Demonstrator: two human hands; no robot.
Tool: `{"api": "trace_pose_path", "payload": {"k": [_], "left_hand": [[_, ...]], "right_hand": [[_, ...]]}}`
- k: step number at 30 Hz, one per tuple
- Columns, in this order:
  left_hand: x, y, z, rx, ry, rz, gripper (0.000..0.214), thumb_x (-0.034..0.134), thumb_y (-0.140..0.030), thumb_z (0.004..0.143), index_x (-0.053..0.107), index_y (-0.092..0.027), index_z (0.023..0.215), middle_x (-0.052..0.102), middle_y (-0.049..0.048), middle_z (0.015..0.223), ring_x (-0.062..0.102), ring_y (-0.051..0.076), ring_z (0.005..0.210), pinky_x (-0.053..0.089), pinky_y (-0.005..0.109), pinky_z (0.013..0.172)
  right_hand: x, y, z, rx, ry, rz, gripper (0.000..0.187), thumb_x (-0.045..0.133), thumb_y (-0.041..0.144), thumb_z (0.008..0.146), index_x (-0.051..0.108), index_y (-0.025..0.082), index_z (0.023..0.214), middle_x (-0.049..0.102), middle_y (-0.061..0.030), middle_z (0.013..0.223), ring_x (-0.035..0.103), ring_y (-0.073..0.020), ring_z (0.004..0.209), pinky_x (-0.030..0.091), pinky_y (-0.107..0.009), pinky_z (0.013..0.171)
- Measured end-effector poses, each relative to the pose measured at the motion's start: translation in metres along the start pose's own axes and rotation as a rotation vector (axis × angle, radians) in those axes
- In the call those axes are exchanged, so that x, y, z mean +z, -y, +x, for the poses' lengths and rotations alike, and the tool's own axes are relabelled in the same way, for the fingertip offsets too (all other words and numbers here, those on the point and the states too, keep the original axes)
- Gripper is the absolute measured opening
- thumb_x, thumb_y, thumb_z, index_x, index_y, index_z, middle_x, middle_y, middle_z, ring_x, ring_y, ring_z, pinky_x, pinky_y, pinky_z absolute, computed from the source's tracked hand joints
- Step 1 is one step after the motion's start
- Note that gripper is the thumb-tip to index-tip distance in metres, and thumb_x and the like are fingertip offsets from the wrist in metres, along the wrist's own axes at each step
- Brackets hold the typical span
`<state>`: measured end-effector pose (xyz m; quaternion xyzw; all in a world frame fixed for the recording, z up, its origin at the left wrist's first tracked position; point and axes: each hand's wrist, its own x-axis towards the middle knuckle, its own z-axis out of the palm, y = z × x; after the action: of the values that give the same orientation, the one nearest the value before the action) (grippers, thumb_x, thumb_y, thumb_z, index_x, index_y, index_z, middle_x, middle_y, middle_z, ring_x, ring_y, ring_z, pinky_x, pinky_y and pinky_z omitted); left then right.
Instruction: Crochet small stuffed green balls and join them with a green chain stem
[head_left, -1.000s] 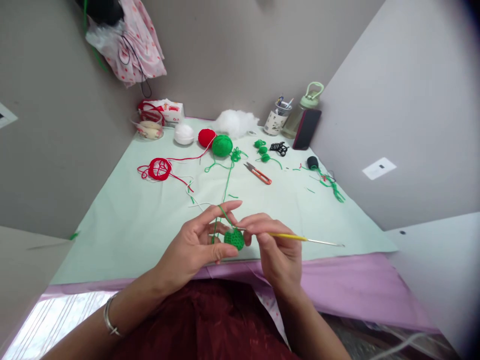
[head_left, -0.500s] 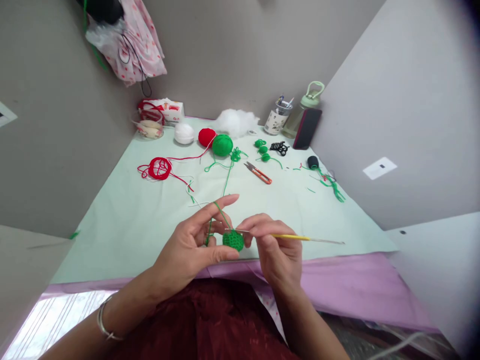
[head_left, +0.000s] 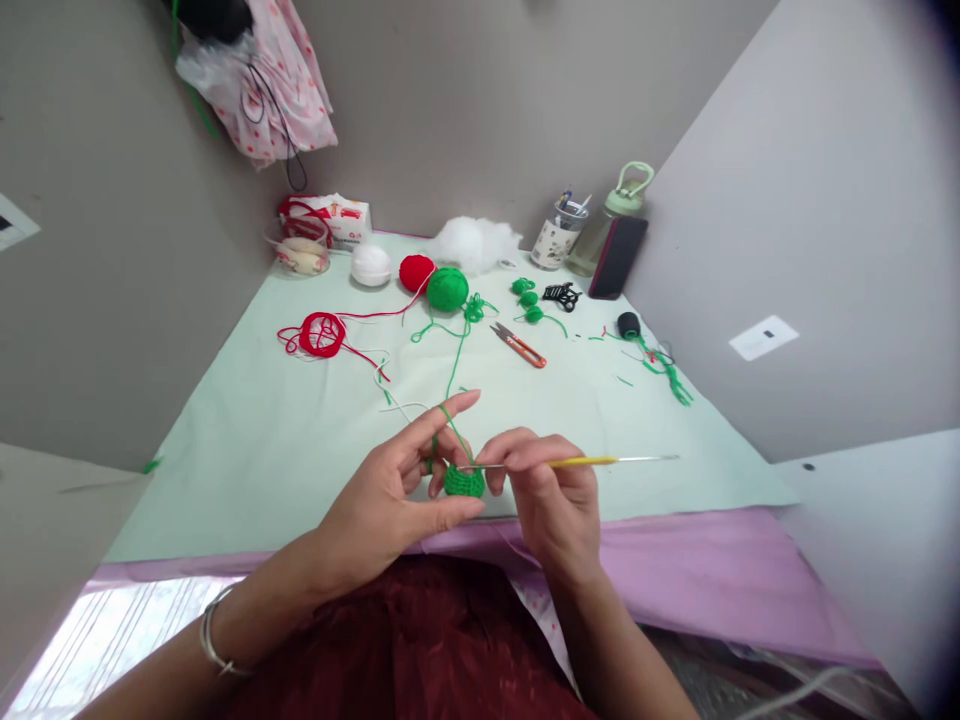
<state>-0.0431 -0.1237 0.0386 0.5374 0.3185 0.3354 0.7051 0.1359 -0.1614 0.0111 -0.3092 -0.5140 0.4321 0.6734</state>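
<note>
A small cup-shaped green crochet piece [head_left: 464, 484] is pinched between the thumb and fingers of my left hand [head_left: 401, 490]. Green yarn loops over that hand's raised index finger and runs back to the green yarn ball [head_left: 448, 289]. My right hand [head_left: 553, 490] grips a crochet hook [head_left: 583, 462] by its yellow handle, its shaft lying nearly level. The hook's left tip meets the top edge of the crochet piece; the exact stitch is too small to make out. Fingertips of the right hand are close to the piece's right side.
Orange-handled thread snips [head_left: 519, 346] lie beyond my hands. Farther back are a red yarn ball [head_left: 417, 273], a white ball [head_left: 371, 265], white stuffing [head_left: 476, 243], a pen cup [head_left: 556, 240], a bottle [head_left: 600, 235] and a phone [head_left: 619, 258]. A red yarn coil [head_left: 322, 335] lies left.
The crochet piece has tipped so its upper rim shows more. The hook has turned closer to level and its tip has shifted slightly right. Both hands keep their hold.
</note>
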Motion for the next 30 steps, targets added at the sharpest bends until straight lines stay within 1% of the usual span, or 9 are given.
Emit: {"api": "trace_pose_path", "payload": {"k": [4, 7, 14, 18, 23, 25, 28, 30], "left_hand": [[-0.003, -0.003, 0.0, -0.002, 0.022, 0.045, 0.079, 0.085, -0.026, 0.079, 0.053, -0.039, 0.15, 0.057, -0.0023, 0.096, 0.056, 0.015, 0.093, 0.046, 0.031, 0.09], [-0.004, -0.004, 0.0, -0.021, 0.04, 0.077, 0.079, 0.085, -0.027, 0.079, 0.053, -0.037, 0.15, 0.057, -0.0021, 0.096, 0.056, 0.016, 0.094, 0.045, 0.032, 0.089], [-0.007, -0.004, 0.002, -0.039, 0.082, 0.126, 0.074, 0.085, -0.03, 0.08, 0.055, -0.039, 0.147, 0.056, -0.0026, 0.096, 0.055, 0.015, 0.093, 0.044, 0.032, 0.088], [-0.007, -0.006, 0.003, -0.05, 0.092, 0.16, 0.073, 0.084, -0.029, 0.08, 0.056, -0.039, 0.146, 0.057, -0.003, 0.096, 0.055, 0.015, 0.09, 0.044, 0.032, 0.085], [-0.007, -0.011, 0.005, -0.062, 0.079, 0.221, 0.072, 0.084, -0.029, 0.078, 0.058, -0.036, 0.145, 0.057, -0.0032, 0.095, 0.051, 0.013, 0.081, 0.043, 0.032, 0.08], [-0.008, -0.012, 0.005, -0.072, 0.097, 0.218, 0.072, 0.085, -0.029, 0.077, 0.06, -0.035, 0.144, 0.057, -0.0033, 0.092, 0.053, 0.014, 0.083, 0.043, 0.032, 0.079], [-0.009, -0.014, 0.006, -0.084, 0.129, 0.193, 0.073, 0.087, -0.031, 0.075, 0.061, -0.035, 0.143, 0.058, -0.0034, 0.089, 0.056, 0.016, 0.085, 0.043, 0.032, 0.08], [-0.01, -0.014, 0.006, -0.097, 0.129, 0.184, 0.075, 0.088, -0.031, 0.073, 0.062, -0.035, 0.143, 0.058, -0.0033, 0.088, 0.056, 0.016, 0.085, 0.044, 0.033, 0.08]], "right_hand": [[-0.003, 0.002, 0.004, 0.038, 0.066, 0.081, 0.017, 0.057, 0.033, 0.104, 0.073, 0.028, 0.1, 0.078, -0.0022, 0.097, 0.064, -0.0138, 0.074, 0.054, -0.031, 0.071], [-0.007, 0.005, 0.006, 0.056, 0.114, 0.088, 0.018, 0.054, 0.032, 0.105, 0.072, 0.027, 0.102, 0.078, -0.0025, 0.099, 0.066, -0.0136, 0.077, 0.054, -0.031, 0.073], [-0.018, 0.012, 0.01, 0.053, 0.199, -0.051, 0.022, 0.057, 0.039, 0.103, 0.073, 0.025, 0.097, 0.079, -0.0052, 0.095, 0.069, -0.0171, 0.079, 0.057, -0.035, 0.074], [-0.021, 0.018, 0.014, 0.044, 0.243, -0.102, 0.021, 0.058, 0.037, 0.102, 0.075, 0.025, 0.098, 0.079, -0.0061, 0.095, 0.071, -0.019, 0.082, 0.058, -0.037, 0.074], [-0.024, 0.025, 0.018, 0.029, 0.341, -0.183, 0.02, 0.06, 0.033, 0.101, 0.078, 0.024, 0.101, 0.08, -0.0073, 0.098, 0.072, -0.02, 0.087, 0.059, -0.038, 0.078], [-0.025, 0.025, 0.018, 0.055, 0.34, -0.144, 0.02, 0.061, 0.035, 0.101, 0.078, 0.024, 0.099, 0.08, -0.007, 0.097, 0.072, -0.0197, 0.085, 0.059, -0.038, 0.076], [-0.024, 0.018, 0.018, 0.117, 0.287, -0.025, 0.023, 0.061, 0.041, 0.1, 0.076, 0.025, 0.094, 0.08, -0.006, 0.09, 0.071, -0.0188, 0.078, 0.059, -0.036, 0.07], [-0.023, 0.014, 0.017, 0.152, 0.258, 0.037, 0.024, 0.061, 0.043, 0.1, 0.075, 0.025, 0.092, 0.079, -0.0048, 0.086, 0.07, -0.0177, 0.073, 0.059, -0.034, 0.068]]}}
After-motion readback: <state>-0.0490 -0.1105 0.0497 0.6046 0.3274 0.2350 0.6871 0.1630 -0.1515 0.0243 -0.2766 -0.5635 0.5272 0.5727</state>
